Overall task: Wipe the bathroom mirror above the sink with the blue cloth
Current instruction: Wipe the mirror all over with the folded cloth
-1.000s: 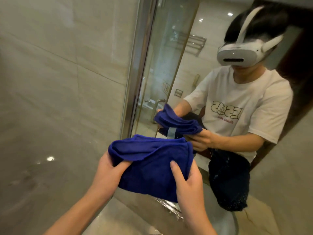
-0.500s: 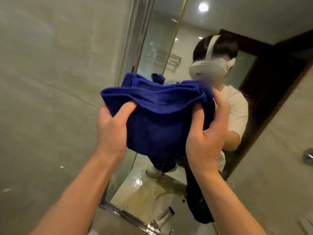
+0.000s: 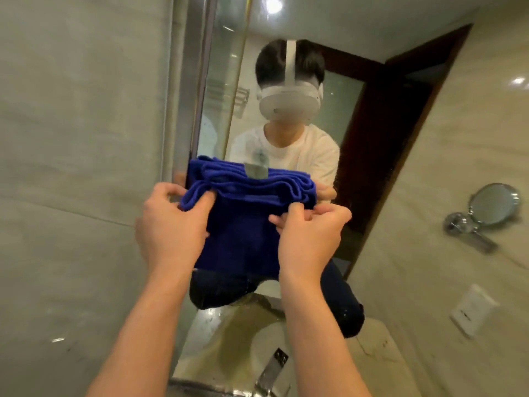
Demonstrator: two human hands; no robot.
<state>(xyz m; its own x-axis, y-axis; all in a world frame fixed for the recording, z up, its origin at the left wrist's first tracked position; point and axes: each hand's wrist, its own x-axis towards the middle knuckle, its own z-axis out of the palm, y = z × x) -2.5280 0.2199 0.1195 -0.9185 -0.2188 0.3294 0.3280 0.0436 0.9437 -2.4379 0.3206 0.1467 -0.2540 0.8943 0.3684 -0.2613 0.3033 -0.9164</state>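
Up against the bathroom mirror (image 3: 286, 30) we've got the blue cloth (image 3: 243, 242) folded into a thick pad, held w/ both hands approx at chest height of our reflection. Left hand (image 3: 169, 224) grips the cloth's left edge, fingers curled round the bunched folds w/ thumb on the near face; right hand (image 3: 309, 239) pinches the top right corner, fingers clamped on the fabric. Cloth's top edge looks right at the glass, touching or just off it, can't tell which. We judge this as the start of the wiping step: cloth readied, no stroke made yet. Next move prob. calls for pressing the pad flat on the glass and sweeping it across, maybe freeing one hand so the other can push evenly. Round about: tiled wall (image 3: 71, 138) on the left w/ a metal frame strip (image 3: 197, 67) at the mirror's edge, a small round shaving mirror (image 3: 493, 204) on an arm on the right wall, a white wall socket (image 3: 472, 310) below it, faucet (image 3: 272, 371) low down. Nothing blocks the glass; the frame strip limits strokes to the left.
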